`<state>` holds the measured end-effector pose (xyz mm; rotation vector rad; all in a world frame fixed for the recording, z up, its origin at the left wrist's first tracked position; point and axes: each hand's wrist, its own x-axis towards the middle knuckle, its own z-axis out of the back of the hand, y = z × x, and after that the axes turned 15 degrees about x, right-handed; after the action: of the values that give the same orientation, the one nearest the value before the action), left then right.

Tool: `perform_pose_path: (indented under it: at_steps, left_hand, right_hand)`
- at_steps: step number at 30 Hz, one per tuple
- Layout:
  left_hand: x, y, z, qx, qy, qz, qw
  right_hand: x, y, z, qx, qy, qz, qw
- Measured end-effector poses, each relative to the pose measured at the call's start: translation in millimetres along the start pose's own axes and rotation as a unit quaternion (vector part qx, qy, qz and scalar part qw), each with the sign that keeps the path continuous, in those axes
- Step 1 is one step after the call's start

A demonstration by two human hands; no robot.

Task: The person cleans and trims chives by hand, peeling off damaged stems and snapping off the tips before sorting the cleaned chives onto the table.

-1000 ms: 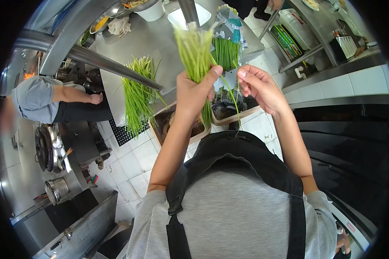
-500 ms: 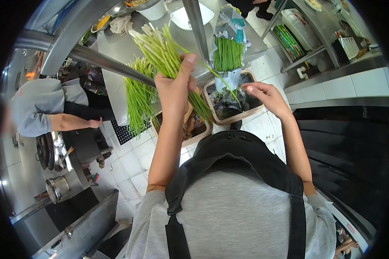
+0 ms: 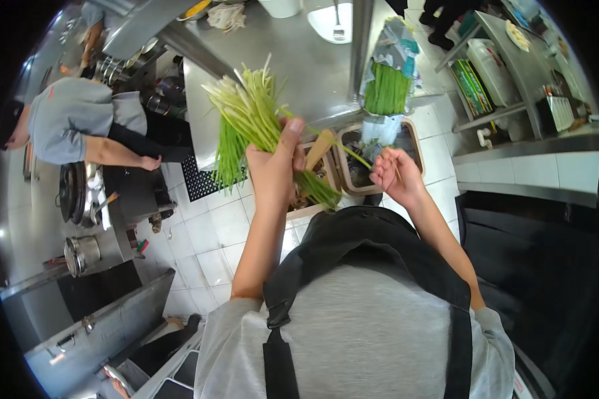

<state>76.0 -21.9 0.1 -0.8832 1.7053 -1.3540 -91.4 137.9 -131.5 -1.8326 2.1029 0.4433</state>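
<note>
A bunch of long green stalks [image 3: 263,110] with pale ends is gripped in my left hand [image 3: 274,163], its tips hanging down to the right. One stalk [image 3: 343,146] sticks out of the bunch toward my right hand [image 3: 396,178], whose fingers are closed on its end. Behind the bunch, more green stalks [image 3: 231,156] lie over the edge of the metal table [image 3: 293,66]. An opened package of green stalks [image 3: 386,90] rests on the table's right part, above a lined bin [image 3: 416,143].
A co-worker [image 3: 80,123] stands at the left by the stove. A second bin [image 3: 306,211] is under my left hand. Metal posts [image 3: 361,50] rise from the table. A white dish [image 3: 323,26] with a fork lies at the back.
The view has shifted, so the table sits further right. My left hand has swung the bunch left from its earlier place. My right hand's fingers, more spread before, are now closed on the stalk.
</note>
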Motion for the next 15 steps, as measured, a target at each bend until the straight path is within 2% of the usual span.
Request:
perform_pose_path:
  at_steps: [2,3,4,6,8,10,15]
  left_hand:
    - [5,4,25,0.038,-0.058,0.030,0.997]
    - [12,10,45,0.069,-0.087,0.037,0.993]
    - [20,17,66,0.100,-0.116,0.045,0.987]
    - [45,30,113,0.168,-0.143,0.023,0.975]
    - [72,30,138,0.235,-0.160,0.021,0.958]
    - [97,26,141,0.241,-0.155,0.014,0.958]
    - [156,37,152,0.314,-0.081,0.025,0.946]
  right_hand:
    - [4,2,34,0.017,-0.085,0.002,0.996]
    - [4,7,55,-0.014,-0.156,0.033,0.987]
    - [4,18,88,-0.040,-0.148,0.026,0.988]
    - [-5,24,101,-0.170,-0.233,0.075,0.955]
    - [-4,26,103,-0.268,-0.238,0.083,0.930]
    - [-5,29,103,-0.368,-0.226,0.104,0.896]
    - [17,41,116,-0.482,-0.234,0.124,0.835]
